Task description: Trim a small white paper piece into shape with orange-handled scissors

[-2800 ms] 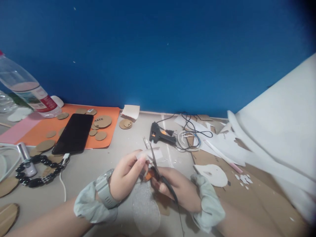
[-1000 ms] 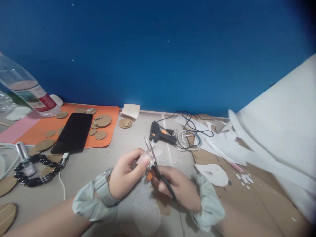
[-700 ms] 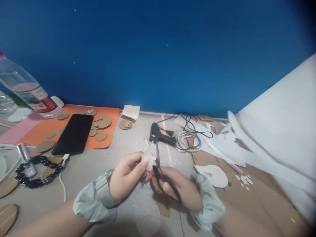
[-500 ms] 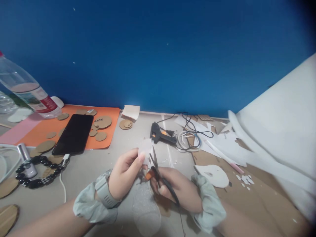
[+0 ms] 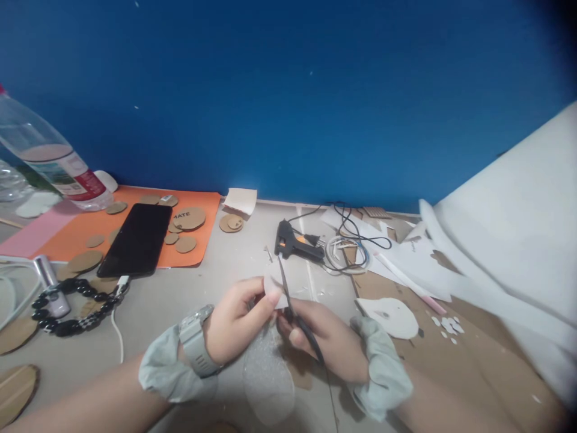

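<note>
Between thumb and fingers, my left hand pinches a small piece of white paper. My right hand is closed round the dark handles of a pair of scissors. The scissor blades point up and away, right beside the paper's right edge; whether they bite into it I cannot tell. Under both hands lies a rounded, translucent glittery sheet. Just beyond the paper, a black glue gun rests on the table.
To the left, a phone and cardboard discs lie on orange paper. A bottle stands behind a bead bracelet. On the right are a white cutout, small white scraps, coiled cables and cardboard.
The white paper has turned and come lower in my left hand. The scissors have swung more upright against its right side, their blades closer together. The view has shifted slightly.
</note>
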The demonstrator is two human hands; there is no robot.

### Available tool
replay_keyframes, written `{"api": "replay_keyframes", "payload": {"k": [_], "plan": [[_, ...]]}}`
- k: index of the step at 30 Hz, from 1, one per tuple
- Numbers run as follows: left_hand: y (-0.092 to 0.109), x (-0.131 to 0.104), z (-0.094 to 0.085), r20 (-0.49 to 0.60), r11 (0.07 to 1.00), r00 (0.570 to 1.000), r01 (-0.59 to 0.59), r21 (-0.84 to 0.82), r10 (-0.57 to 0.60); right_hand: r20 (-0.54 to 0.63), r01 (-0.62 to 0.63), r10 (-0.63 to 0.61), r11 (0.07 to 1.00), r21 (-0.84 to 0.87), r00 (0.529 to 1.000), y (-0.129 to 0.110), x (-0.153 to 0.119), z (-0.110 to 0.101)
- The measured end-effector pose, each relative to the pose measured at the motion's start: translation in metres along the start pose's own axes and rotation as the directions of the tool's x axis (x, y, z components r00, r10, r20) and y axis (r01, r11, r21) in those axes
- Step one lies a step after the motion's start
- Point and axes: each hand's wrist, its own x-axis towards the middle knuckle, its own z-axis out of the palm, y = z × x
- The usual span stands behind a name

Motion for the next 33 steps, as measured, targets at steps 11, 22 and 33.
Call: {"api": "replay_keyframes", "payload": {"k": [11,22,33], "plan": [[0.0002,-0.0022,-0.0009,-0.089,0.999,0.996,-0.012,-0.043,0.008,0.025,-0.033,0.034,0.999,-0.009,0.999,-0.0009,-0.0005,-0.0016],[0.0003,-0.0017,-0.0002,-0.078,1.000,0.997,-0.016,-0.011,0.015,0.008,-0.037,0.037,0.999,0.012,0.999,0.0003,-0.0010,-0.0009],[0.0000,-0.0007,0.0001,-0.090,0.999,0.996,-0.030,-0.019,0.028,0.020,-0.062,0.061,0.995,0.074,0.998,-0.0004,-0.0003,-0.0014]]}}
